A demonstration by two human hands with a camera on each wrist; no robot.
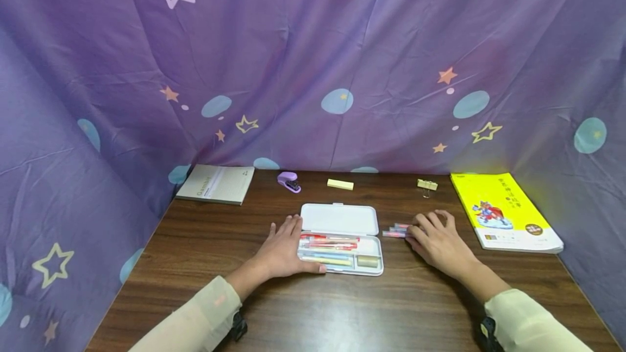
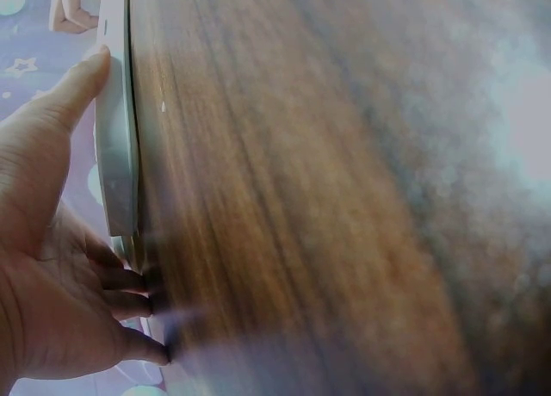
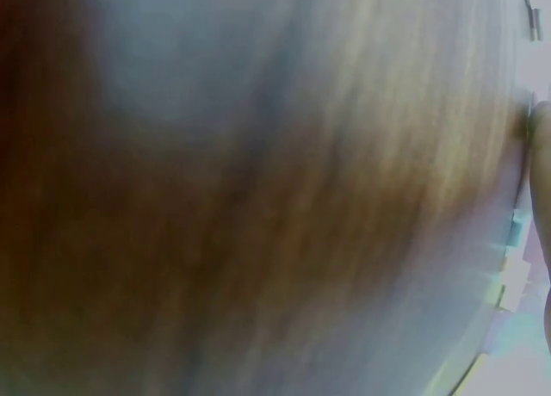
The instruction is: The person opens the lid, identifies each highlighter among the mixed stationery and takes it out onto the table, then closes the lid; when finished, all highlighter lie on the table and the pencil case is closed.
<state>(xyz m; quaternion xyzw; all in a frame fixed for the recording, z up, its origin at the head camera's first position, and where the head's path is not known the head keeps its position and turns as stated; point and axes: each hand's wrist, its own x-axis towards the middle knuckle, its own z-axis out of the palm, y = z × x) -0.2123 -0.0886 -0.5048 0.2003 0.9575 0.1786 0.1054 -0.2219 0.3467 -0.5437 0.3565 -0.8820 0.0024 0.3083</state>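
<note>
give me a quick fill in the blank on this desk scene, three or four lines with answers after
1. The white pencil case between the hands lies with its lid ____.
2. The left hand rests flat on the ____ beside the case.
3. The right hand touches the pens lying to the ____ of the case.
4. The book at the right edge has a ____ cover.

Missing words: open; table; right; yellow

Even bright head view, blurred hazy wrist views
</note>
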